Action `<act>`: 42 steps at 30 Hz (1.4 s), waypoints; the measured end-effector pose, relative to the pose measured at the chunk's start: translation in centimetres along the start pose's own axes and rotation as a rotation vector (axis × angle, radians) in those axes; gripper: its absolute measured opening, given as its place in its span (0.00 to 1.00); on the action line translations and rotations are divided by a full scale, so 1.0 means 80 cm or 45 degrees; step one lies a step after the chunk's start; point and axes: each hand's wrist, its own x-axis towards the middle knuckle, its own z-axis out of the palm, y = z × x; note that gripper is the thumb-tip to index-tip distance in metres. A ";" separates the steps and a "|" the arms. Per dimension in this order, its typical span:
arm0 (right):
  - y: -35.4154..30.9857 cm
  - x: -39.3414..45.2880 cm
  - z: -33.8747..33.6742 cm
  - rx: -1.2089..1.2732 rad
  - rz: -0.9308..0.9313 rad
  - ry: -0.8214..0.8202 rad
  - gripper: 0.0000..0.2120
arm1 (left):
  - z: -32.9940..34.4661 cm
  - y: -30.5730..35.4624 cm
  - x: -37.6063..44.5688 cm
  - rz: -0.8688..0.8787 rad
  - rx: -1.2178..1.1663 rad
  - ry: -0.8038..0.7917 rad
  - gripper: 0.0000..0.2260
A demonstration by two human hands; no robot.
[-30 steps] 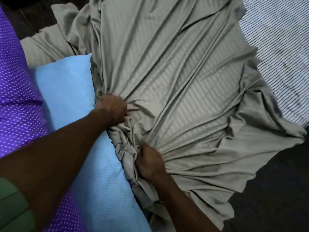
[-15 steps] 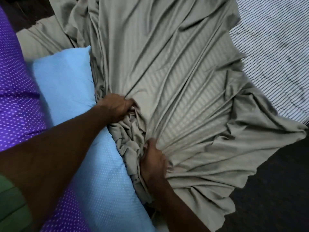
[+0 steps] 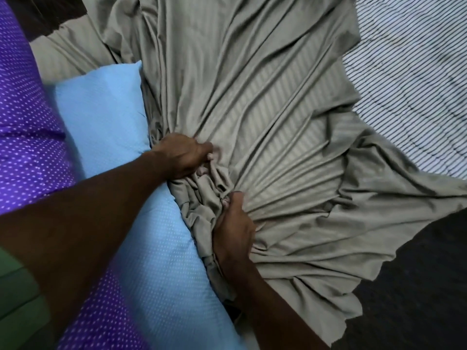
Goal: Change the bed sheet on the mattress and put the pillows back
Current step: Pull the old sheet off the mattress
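A grey-beige striped bed sheet (image 3: 252,97) lies bunched and creased across the middle of the view. My left hand (image 3: 182,155) grips a gathered fold of it at its left edge. My right hand (image 3: 233,228) grips another bunch just below and to the right, the two fists close together. A light blue dotted pillow (image 3: 108,114) lies beside the sheet on the left, under my left forearm. A purple dotted pillow (image 3: 27,117) sits further left. The bare mattress (image 3: 404,84), white with thin dark stripes, shows at the upper right.
Dark floor (image 3: 417,286) shows at the lower right, past the sheet's hanging edge. A dark strip of floor or bed frame (image 3: 45,13) runs along the top left. A green sleeve (image 3: 15,299) fills the lower left corner.
Both hands have gathered more sheet into the bunch, and the folds fanning out from them are tighter. The sheet has slid left and more striped mattress is uncovered.
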 end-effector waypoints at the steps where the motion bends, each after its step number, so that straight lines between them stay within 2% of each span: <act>1: 0.000 0.000 0.000 -0.033 0.023 -0.091 0.06 | 0.002 0.000 -0.001 -0.055 0.017 -0.060 0.16; 3: 0.003 -0.002 -0.002 -0.049 0.055 -0.117 0.08 | 0.008 0.000 -0.001 -0.144 0.000 -0.052 0.18; 5: 0.005 -0.003 -0.005 -0.021 0.075 0.028 0.12 | 0.014 0.001 0.000 -0.105 -0.077 0.126 0.19; 7: 0.018 -0.003 -0.003 -0.326 -0.020 0.126 0.18 | 0.015 0.000 0.004 0.027 -0.039 0.229 0.21; 9: 0.026 0.002 -0.001 -0.514 -0.120 0.161 0.15 | 0.013 -0.002 0.011 0.119 0.096 0.272 0.18; 11: 0.030 0.009 0.002 -0.479 -0.215 0.167 0.13 | 0.014 -0.004 0.016 0.157 0.147 0.274 0.14; 14: 0.024 0.010 0.004 -0.195 -0.202 0.249 0.10 | 0.013 -0.001 0.012 0.210 0.088 0.275 0.11; 15: 0.019 0.008 -0.001 -0.152 -0.154 0.241 0.08 | 0.009 -0.001 0.007 0.179 0.052 0.239 0.10; 18: 0.016 0.001 -0.010 -0.213 0.010 -0.139 0.07 | -0.004 -0.002 -0.002 0.001 0.069 -0.093 0.13; 20: 0.017 -0.003 -0.012 -0.139 0.035 -0.207 0.08 | -0.003 -0.001 -0.002 -0.043 0.132 -0.152 0.17; 22: 0.014 -0.002 -0.015 -0.131 0.007 -0.045 0.11 | 0.002 0.002 0.001 -0.040 0.060 0.053 0.20; 25: 0.020 0.009 -0.010 -0.519 -0.102 0.140 0.13 | 0.009 0.003 0.010 0.017 0.034 0.334 0.20; 28: 0.024 0.021 -0.005 -0.648 -0.254 0.143 0.08 | 0.010 -0.001 0.019 0.159 0.152 0.383 0.14; 31: 0.016 0.021 -0.001 -0.383 -0.228 0.148 0.06 | 0.006 -0.003 0.017 0.137 0.071 0.303 0.18; 32: 0.008 0.021 -0.004 -0.271 -0.121 0.098 0.07 | 0.005 -0.005 0.013 0.036 0.038 0.241 0.18; 34: -0.002 0.024 -0.008 -0.087 0.056 -0.235 0.09 | 0.003 -0.015 0.011 -0.280 0.013 0.063 0.17; 36: -0.006 0.031 -0.009 0.096 0.065 -0.510 0.10 | -0.003 -0.019 0.010 -0.510 0.056 -0.138 0.17; 37: -0.006 0.034 -0.011 0.141 0.046 -0.512 0.09 | -0.008 -0.016 0.012 -0.537 0.130 -0.175 0.18; 38: -0.007 0.036 -0.014 0.153 0.022 -0.449 0.08 | -0.011 -0.015 0.014 -0.548 0.172 -0.157 0.18; 40: -0.004 0.038 -0.018 0.049 -0.052 -0.156 0.09 | -0.015 -0.008 0.017 -0.464 0.132 0.028 0.16; 42: 0.002 0.039 -0.020 -0.273 -0.139 0.087 0.20 | -0.009 -0.008 0.015 -0.253 0.024 0.212 0.21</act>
